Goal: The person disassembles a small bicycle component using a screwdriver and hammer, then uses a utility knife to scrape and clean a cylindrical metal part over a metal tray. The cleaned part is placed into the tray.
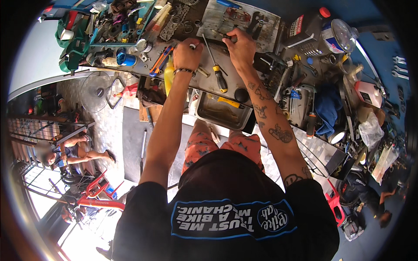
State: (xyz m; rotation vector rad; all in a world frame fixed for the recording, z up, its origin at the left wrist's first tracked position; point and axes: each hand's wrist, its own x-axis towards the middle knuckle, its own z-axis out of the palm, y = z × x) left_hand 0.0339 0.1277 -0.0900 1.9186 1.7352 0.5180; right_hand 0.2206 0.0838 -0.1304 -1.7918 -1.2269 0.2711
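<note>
Nearest, 1 shallow silver metal tray (213, 114) sits by the bench (233, 81). Next, 1 screwdriver (220, 79) w/ a yellow-and-black handle lies btwn the hands. L hand (187, 54) is curled; fingertips hidden, so can't tell if it holds anything. R hand (241, 48) pinches 1 small dark piece (227, 40) above the bench: prob. light, hard, best held by its end. Farther right, 1 black jug (310, 29) w/ 1 red cap (325, 12).

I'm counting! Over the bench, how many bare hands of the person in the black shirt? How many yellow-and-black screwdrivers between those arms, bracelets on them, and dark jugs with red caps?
Left hand and right hand: 2
Yellow-and-black screwdriver: 1
Bracelet: 1
Dark red-capped jug: 1
Total: 5
</note>
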